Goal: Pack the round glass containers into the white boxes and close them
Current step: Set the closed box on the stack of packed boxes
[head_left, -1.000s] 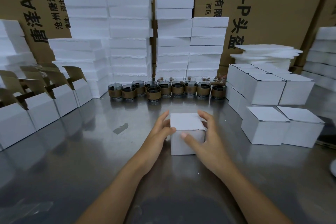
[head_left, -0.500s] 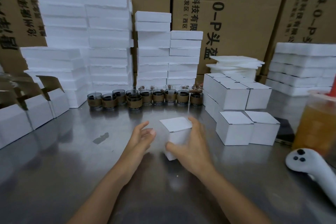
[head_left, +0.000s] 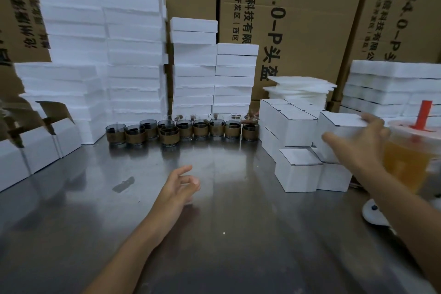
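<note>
**Right hand (head_left: 358,148) grasping, left hand (head_left: 177,186) slack**

Right hand reaches far right, thumb and fingers clasping a closed white box (head_left: 338,131) above the packed boxes (head_left: 296,169), drink cup (head_left: 405,162) just beside; left hand hovers over the table (head_left: 214,234), loosely curled, empty; glass containers (head_left: 186,129) line the back.

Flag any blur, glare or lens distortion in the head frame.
Head view: the right hand and the white box it grips are motion-smeared; the left hand is slightly soft; the steel table carries diffuse glare and reflections of the foam stacks; wide-angle bowing tilts the cardboard cartons near the edges.
</note>
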`<state>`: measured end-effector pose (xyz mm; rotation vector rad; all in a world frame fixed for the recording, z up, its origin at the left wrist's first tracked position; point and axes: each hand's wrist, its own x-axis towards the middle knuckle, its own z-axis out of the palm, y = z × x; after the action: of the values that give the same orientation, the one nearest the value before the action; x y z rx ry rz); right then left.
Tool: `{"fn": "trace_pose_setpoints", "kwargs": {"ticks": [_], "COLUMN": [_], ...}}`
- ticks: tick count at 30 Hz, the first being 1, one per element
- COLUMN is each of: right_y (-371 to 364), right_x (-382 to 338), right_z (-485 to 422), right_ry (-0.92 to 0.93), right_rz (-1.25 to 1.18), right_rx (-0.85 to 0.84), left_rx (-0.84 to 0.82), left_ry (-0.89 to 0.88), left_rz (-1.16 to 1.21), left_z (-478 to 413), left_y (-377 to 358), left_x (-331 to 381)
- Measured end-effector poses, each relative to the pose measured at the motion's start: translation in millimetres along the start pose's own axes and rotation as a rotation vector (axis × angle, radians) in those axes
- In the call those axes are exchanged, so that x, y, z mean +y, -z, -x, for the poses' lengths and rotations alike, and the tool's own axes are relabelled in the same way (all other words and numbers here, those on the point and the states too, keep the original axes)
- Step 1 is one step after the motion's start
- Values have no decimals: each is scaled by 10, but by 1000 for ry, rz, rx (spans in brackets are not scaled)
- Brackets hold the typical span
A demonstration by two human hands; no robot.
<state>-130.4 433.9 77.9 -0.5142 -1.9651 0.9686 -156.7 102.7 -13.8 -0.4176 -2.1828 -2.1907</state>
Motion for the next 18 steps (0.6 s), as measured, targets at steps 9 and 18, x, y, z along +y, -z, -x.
{"fn": "trace_pose_setpoints", "kwargs": {"ticks": [9,18], "right_y": [-114,-237], "right_x": [256,457], "right_z": [-180,-249], "right_ry": [-27,8], "right_rz": [30,48], "right_rx": [-51,-62], "left_rx": [-15,-25], "left_ry": [-33,-36], "left_rz": [-23,20], "left_z": [20,5], "left_y": [-7,-3], "left_x": [12,10]}}
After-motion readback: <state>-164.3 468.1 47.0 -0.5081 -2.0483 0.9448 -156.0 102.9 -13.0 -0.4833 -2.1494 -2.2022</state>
